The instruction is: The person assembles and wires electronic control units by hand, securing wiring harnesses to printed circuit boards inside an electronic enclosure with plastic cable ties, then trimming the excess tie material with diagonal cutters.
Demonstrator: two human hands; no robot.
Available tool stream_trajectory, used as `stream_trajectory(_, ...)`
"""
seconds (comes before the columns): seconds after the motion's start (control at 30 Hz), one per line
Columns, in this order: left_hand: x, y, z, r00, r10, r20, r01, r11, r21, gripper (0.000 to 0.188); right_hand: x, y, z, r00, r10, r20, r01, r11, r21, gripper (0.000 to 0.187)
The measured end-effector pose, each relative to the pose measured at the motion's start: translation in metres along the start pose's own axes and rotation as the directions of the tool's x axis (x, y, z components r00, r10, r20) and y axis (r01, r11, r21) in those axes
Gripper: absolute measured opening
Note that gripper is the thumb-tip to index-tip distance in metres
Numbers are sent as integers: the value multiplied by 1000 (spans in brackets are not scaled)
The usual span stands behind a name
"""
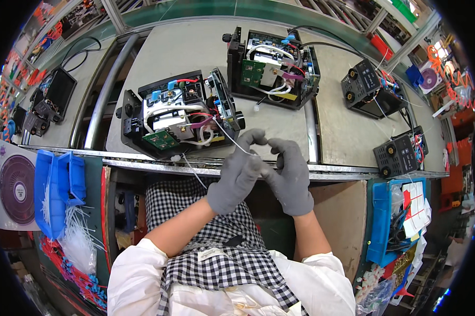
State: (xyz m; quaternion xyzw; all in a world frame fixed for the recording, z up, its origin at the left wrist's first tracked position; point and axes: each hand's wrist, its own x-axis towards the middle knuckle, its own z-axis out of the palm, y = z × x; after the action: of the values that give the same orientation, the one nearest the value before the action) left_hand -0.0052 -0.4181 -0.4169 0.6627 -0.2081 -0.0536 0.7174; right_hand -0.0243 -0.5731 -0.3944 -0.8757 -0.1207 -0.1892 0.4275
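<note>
Both my hands wear grey gloves and meet just in front of the bench's near edge. A thin white cable tie (231,137) runs from the wire bundle of the nearer open machine unit (177,113) to my left hand (236,176), whose curled fingers hold its loose end. My right hand (290,179) is close beside it, thumb and forefinger bent but apart, fingertips near the tie's end. The unit has a black housing, a green circuit board, white tubing-like wires and red leads. Another white tie (195,171) hangs from its front edge.
A second open unit (271,68) stands farther back. Black front panels with knobs (395,154) sit at the right, and a black housing (58,95) at the left. Blue bins (53,195), a bundle of white ties (79,242) and a fan (17,184) flank my left side; another blue bin (380,224) is right.
</note>
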Motion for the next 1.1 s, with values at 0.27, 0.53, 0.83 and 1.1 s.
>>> stream_trajectory(0.27,49,-24,0,995,94,-23,-91,992,85,88,33,25,16,993,63,96,-85,965,248,25)
stream_trajectory(0.53,40,-19,-33,998,-5,-57,20,964,267,78,88,68,18,990,135,-46,-119,960,252,17)
stream_trajectory(0.83,36,-28,-66,926,29,-376,226,755,616,71,111,80,49,910,-387,150,389,671,-631,7)
stream_trajectory(1.1,94,-35,-65,746,-424,-514,359,905,-227,54,113,87,47,886,-457,79,434,758,-486,10)
